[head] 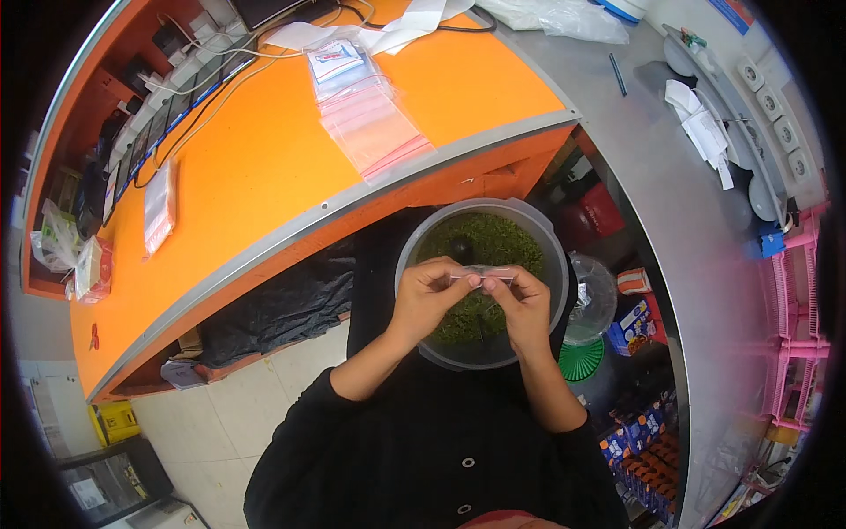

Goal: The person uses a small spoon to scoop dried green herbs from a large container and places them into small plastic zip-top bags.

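Both hands pinch a small clear plastic bag [486, 270] along its edge. My left hand [433, 291] grips its left side between thumb and fingers. My right hand [522, 301] grips the right side, and the two thumb tips nearly meet. Beneath the hands, a round translucent plastic tub [404, 248] rests at my lap. Green chopped dried leaves [505, 238] cover its bottom. A dark round object [461, 249] sits among the leaves, and a thin dark handle-like piece [480, 328] shows lower down. What the bag contains is hard to make out.
Clear zip bags [373, 125] are spread on the orange counter [244, 152], with another bag stack [160, 208] to the left. Red scissors [94, 336] lie near its left end. A metal counter [667, 165] carries a pen [618, 75]. Boxes [631, 327] fill the shelf below.
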Demonstrator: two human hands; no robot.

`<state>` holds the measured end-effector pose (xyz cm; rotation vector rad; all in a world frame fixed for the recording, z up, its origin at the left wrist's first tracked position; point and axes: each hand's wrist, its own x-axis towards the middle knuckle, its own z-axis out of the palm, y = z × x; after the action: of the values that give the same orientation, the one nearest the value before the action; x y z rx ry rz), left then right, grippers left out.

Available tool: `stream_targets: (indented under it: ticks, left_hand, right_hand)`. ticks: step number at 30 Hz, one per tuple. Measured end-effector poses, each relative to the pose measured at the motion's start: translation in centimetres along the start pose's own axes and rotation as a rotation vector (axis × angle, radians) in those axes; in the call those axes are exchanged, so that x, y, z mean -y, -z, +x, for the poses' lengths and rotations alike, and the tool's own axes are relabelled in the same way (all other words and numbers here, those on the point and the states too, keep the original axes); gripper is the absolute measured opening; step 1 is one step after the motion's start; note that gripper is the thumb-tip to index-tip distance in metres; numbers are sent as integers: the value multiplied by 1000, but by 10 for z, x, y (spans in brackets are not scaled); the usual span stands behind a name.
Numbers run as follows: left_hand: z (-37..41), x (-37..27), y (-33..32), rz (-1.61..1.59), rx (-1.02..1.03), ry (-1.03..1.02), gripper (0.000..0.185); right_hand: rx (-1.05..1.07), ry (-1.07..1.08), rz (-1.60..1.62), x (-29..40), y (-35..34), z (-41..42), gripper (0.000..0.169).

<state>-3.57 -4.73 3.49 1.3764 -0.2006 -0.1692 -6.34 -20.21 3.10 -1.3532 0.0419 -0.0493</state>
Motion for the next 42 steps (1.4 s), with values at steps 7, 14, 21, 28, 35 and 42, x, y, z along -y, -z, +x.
stream_targets:
  ticks: [7, 14, 21, 28, 35, 42]
  left_hand:
    - [2, 3, 1, 180, -27, -132, 9]
    - [13, -23, -3, 376, 111, -398, 13]
    - [63, -115, 50, 1311, -304, -759, 22]
    - [72, -114, 58, 1178, -358, -595, 9]
    - [70, -114, 53, 1121, -444, -528, 10]
    - [72, -116, 58, 1133, -448, -606, 12]
  right_hand:
    - [-24, -41, 17, -6, -3, 5, 10]
    - [-54, 123, -173, 4, 40, 2, 22]
    - [-814, 482, -966, -41, 191, -19, 26]
    - [-926, 224, -884, -167, 281, -48, 26]
    - [-480, 736, -1041, -31, 117, 41, 19]
    - [107, 983, -781, 97, -67, 116, 13]
